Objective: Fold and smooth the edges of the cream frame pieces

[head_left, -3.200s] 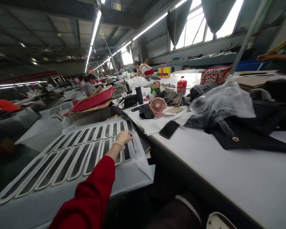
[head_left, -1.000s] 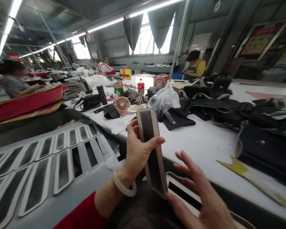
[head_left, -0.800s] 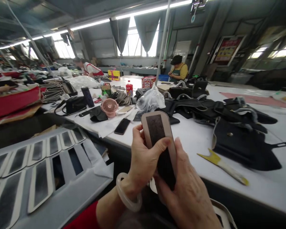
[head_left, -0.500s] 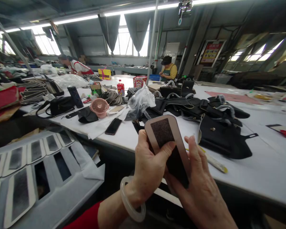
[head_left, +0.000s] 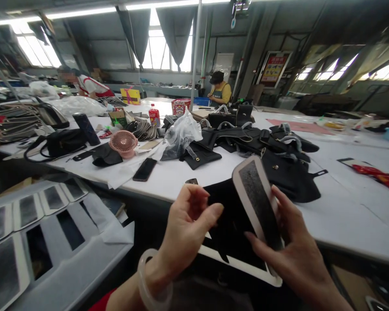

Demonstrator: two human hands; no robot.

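My right hand (head_left: 291, 255) holds a long rounded strip (head_left: 257, 203), pale-edged with a dark centre, tilted up over the table edge. My left hand (head_left: 189, 226), in a pale bangle and red sleeve, hovers just left of the strip with fingers curled and apart, holding nothing. Below both hands lies a larger dark piece with a white border (head_left: 243, 263). Rows of similar strips (head_left: 26, 211) lie on the grey surface at the left.
The white table (head_left: 343, 216) carries black bags (head_left: 278, 160), a plastic bag (head_left: 180, 131), a pink fan (head_left: 123, 142), a phone (head_left: 145, 169), a bottle (head_left: 154, 115) and a dark tumbler (head_left: 86, 128). Other people work at the far side.
My left hand picked a strip from the grey surface and brought it before me. It has passed to my right hand, and my left hand has let go. The view swung right.
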